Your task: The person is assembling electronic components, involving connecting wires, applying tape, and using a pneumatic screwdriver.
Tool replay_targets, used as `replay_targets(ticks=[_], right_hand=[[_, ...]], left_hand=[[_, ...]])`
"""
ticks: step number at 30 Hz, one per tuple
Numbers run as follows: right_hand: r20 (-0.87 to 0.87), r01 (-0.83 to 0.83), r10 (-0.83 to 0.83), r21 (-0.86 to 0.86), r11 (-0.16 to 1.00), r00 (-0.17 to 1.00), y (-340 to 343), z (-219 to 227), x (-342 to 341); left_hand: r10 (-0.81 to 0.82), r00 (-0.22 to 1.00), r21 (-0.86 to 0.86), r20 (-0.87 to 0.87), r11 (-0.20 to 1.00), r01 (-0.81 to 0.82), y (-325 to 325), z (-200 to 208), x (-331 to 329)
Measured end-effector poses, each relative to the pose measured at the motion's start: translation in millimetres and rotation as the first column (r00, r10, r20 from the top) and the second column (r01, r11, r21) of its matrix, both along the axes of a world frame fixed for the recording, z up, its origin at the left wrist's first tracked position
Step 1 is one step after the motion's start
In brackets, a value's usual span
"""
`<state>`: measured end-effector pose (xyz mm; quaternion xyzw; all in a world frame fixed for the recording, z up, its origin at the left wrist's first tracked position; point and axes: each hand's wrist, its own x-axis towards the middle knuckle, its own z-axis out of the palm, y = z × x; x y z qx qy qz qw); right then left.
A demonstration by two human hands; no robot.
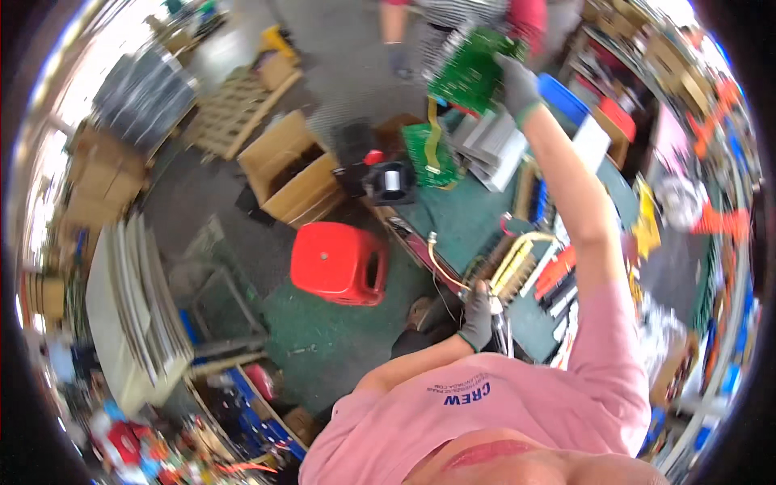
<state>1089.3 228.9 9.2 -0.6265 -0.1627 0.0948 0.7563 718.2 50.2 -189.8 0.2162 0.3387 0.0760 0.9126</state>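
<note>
My right hand (518, 87), in a grey glove, is stretched far out over the workbench and grips the edge of a large green circuit board (467, 73). A yellow ribbon cable (435, 133) hangs from that board over a smaller green circuit board (418, 152) on the bench. My left hand (477, 318), also gloved, is close to my body at the near edge of the bench. Its fingers are curled beside a shiny metallic thing (501, 330), and what they hold is unclear. Next to it lies a long part with yellow cables (517, 263).
A black fan-like unit (391, 183) sits at the bench's left corner, beside grey metal profiles (491, 145). Left of the bench stand a red stool (339, 263) and an open cardboard box (293, 170). Across the bench is another person (465, 14). A blue bin (563, 99) stands far right.
</note>
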Motion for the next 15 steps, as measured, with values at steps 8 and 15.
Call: replay_targets(ticks=[8,15], right_hand=[[-0.172,0.261,-0.263,-0.031,0.965,0.949,-30,64,-14],[-0.071,0.117,-0.116,0.009,0.993,0.991,-55,34,43]], left_hand=[[-0.098,0.991,-0.013,-0.092,0.995,0.097,4,10,3],[-0.111,0.975,-0.044,-0.191,0.994,0.104,-3,33,8]])
